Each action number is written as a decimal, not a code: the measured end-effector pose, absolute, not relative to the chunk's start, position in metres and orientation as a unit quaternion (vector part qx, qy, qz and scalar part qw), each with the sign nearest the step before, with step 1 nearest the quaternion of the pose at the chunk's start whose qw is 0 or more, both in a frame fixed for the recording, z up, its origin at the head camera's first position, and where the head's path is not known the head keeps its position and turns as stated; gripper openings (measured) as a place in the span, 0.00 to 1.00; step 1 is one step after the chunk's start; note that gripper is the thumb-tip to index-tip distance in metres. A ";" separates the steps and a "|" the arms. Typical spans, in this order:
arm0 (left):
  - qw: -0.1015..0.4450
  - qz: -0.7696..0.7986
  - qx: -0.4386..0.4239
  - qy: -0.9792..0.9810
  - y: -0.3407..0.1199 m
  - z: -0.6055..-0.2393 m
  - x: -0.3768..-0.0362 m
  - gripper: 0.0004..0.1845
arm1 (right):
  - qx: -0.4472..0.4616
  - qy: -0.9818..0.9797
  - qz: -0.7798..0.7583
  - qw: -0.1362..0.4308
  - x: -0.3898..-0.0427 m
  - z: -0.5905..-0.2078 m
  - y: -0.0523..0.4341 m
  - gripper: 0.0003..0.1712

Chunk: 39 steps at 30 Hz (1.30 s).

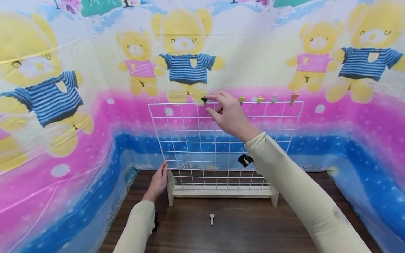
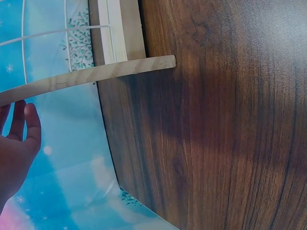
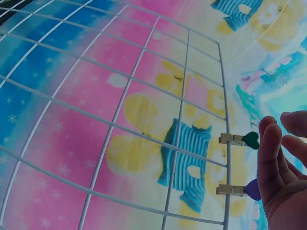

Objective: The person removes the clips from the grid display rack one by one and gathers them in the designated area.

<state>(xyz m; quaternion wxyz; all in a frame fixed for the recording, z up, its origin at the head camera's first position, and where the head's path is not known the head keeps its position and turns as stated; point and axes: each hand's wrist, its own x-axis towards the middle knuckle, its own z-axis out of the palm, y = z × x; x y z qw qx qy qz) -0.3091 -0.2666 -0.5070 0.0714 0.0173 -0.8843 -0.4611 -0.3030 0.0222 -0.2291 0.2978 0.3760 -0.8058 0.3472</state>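
Right hand (image 1: 232, 117): your fingers loosely apart, just off the green clip (image 1: 204, 100) on the grid's (image 1: 190, 140) top edge; clip upright
Left hand (image 1: 159, 182): your straight fingers touch the grid's lower left corner

Small green heart-topped wooden clip (image 1: 204, 100) clamped upright on top wire of white wire grid (image 1: 190, 140), grid standing upright in wooden base (image 1: 221, 191).

Purple clip (image 3: 251, 189) half hidden behind the right hand (image 3: 283, 177). Left hand (image 2: 17, 153) cut off by the frame edge (fingertips only). Small clip (image 1: 212, 218) on the counter (image 1: 240, 228) too tiny to make out.
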 end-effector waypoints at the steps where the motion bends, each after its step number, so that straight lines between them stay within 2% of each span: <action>1: 0.071 -0.463 0.019 -0.883 -0.267 -0.507 -0.309 0.23 | 0.367 -0.812 0.345 0.294 -0.305 -0.227 0.021 0.21; 12: 0.070 -0.464 0.017 -0.883 -0.270 -0.506 -0.309 0.23 | 0.306 -0.871 0.330 0.197 -0.323 -0.221 0.011 0.26; 18: 0.073 -0.459 0.019 -0.885 -0.270 -0.505 -0.310 0.22 | 0.305 -0.869 0.357 0.155 -0.327 -0.219 0.006 0.24; 26: 0.077 -0.458 0.016 -0.886 -0.268 -0.503 -0.309 0.22 | 0.296 -0.859 0.394 0.136 -0.327 -0.218 0.003 0.18; 39: 0.077 -0.461 0.015 -0.884 -0.265 -0.507 -0.307 0.22 | 0.295 -0.841 0.428 0.150 -0.327 -0.223 0.005 0.13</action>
